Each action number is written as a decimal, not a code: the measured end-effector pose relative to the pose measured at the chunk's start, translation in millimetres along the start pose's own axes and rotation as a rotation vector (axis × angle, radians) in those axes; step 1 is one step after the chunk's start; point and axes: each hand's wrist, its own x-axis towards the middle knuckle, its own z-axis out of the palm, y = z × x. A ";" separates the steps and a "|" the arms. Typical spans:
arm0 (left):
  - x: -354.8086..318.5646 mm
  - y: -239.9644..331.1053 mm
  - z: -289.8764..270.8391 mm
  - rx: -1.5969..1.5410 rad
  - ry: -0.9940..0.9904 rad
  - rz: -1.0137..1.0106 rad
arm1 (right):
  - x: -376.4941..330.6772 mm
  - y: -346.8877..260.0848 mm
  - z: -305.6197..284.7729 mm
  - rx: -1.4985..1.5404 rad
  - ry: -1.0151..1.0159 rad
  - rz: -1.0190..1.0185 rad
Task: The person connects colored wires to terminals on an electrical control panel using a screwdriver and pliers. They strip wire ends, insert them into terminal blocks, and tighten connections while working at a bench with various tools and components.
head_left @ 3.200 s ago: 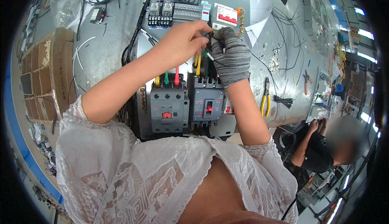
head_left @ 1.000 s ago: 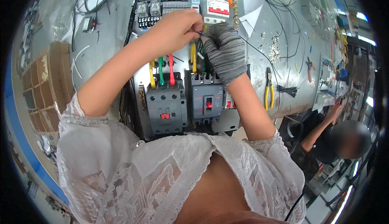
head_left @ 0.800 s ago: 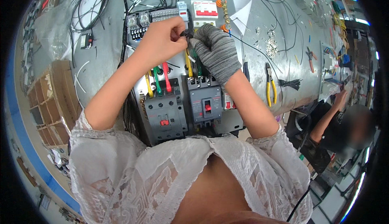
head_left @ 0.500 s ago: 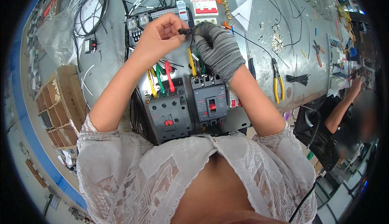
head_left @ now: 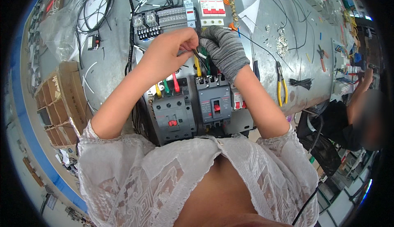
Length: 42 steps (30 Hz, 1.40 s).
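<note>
My left hand [head_left: 172, 48], bare, is closed in a pinch on thin black wires [head_left: 197, 57] above the right breaker. Right beside it, my right hand [head_left: 225, 50], in a grey knit glove, has its fingers curled in; what they hold is hidden behind the glove. Below both hands sits a dark grey molded-case circuit breaker [head_left: 214, 102] with a red toggle. Yellow [head_left: 198, 66] and green [head_left: 207, 65] sleeved cables run up from its top. A second grey switching unit [head_left: 172, 118] stands to its left, with yellow, green and red sleeved cables partly behind my left forearm.
A terminal row [head_left: 172, 17] and a white breaker with red toggles [head_left: 212, 8] lie beyond my hands. Yellow-handled pliers [head_left: 282, 85] and black ties [head_left: 301, 82] lie to the right. A divided cardboard box [head_left: 67, 100] stands left. Another person [head_left: 353, 112] is at far right.
My left hand has turned over and moved slightly down and right, closer to the gloved hand. The gloved hand has shifted slightly. The other person has leaned and moved their arm.
</note>
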 end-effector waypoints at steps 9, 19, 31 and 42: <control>2.0 1.4 -5.4 -0.018 -0.049 -0.019 | 3.6 3.7 7.5 0.313 -0.011 0.128; 26.5 -6.6 4.4 0.303 0.132 0.100 | 2.7 -8.9 6.5 -0.054 0.092 0.035; 32.6 -10.5 -1.5 -0.166 -0.021 -0.259 | 0.9 -18.4 -13.9 0.567 -0.024 0.327; 28.3 -12.0 5.0 -0.159 0.037 -0.233 | 4.0 -8.4 6.7 0.003 0.118 -0.001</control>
